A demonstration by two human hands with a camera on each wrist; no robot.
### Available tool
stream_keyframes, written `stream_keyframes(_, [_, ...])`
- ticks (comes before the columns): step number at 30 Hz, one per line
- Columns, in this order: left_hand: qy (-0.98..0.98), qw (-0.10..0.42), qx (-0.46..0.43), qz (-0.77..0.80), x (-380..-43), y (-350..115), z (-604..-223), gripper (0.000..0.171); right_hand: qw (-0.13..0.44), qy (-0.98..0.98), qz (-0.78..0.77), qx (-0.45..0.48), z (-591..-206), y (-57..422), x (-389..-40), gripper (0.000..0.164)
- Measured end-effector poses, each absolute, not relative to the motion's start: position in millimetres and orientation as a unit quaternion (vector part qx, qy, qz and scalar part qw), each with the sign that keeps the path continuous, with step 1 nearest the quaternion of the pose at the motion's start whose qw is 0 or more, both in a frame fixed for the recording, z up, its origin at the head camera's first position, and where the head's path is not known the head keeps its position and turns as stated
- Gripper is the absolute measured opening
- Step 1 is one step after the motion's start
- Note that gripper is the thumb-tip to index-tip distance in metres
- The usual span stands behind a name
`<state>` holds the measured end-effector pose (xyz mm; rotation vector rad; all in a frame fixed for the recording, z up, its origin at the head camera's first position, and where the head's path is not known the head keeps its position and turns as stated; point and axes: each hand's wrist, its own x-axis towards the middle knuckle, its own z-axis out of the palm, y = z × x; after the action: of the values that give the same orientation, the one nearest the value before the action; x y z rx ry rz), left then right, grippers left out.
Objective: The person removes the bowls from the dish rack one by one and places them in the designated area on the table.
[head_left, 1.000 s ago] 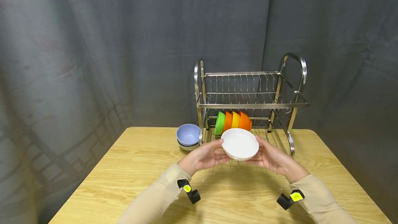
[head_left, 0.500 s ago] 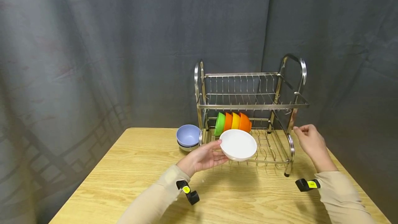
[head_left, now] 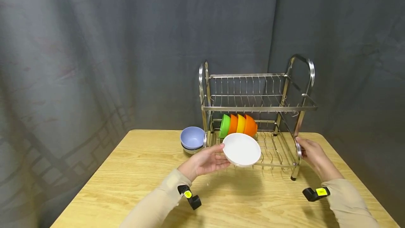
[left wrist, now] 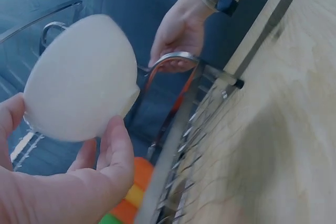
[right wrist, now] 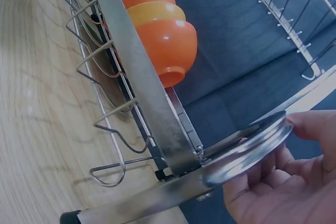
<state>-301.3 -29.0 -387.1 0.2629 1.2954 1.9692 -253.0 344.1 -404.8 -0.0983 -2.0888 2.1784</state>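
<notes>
A white bowl (head_left: pixel 242 149) is in my left hand (head_left: pixel 207 163), thumb on its rim and fingers beneath, in front of the dish rack's lower tier. In the left wrist view the bowl (left wrist: pixel 81 80) shows its pale underside above my fingertips. My right hand (head_left: pixel 314 156) grips the curved metal side tube of the dish rack (head_left: pixel 259 108) at its lower right. Close up in the right wrist view, the thumb and fingers of that hand (right wrist: pixel 294 171) wrap round the tube (right wrist: pixel 252 150). A row of green, orange and yellow bowls (head_left: pixel 240 124) leans on edge in the lower tier.
Left of the rack, a light blue bowl (head_left: pixel 192 137) sits stacked on other bowls on the wooden table (head_left: pixel 152 171). The rack's upper tier (head_left: pixel 246 94) has bare wire slots. A dark grey curtain (head_left: pixel 158 52) hangs behind the table.
My right hand has let go of the white bowl, moved right and taken hold of the rack's side tube. My left hand keeps the bowl almost in place.
</notes>
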Motion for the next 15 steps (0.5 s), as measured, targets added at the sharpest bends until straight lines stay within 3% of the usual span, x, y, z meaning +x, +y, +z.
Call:
stream_keyframes(9, [0.506,0.357,0.202,0.759,-322.5,-104.8,-352.8,0.041,0.01,-0.697,0.716,-0.013,-406.4,351.3,-254.0,0.025])
stream_keyframes(15, [0.504,0.327,0.232,0.765,-353.1,-179.9,-354.1,0.031,0.006,-0.703,0.711,0.001,-407.1,357.8,-254.6,0.025])
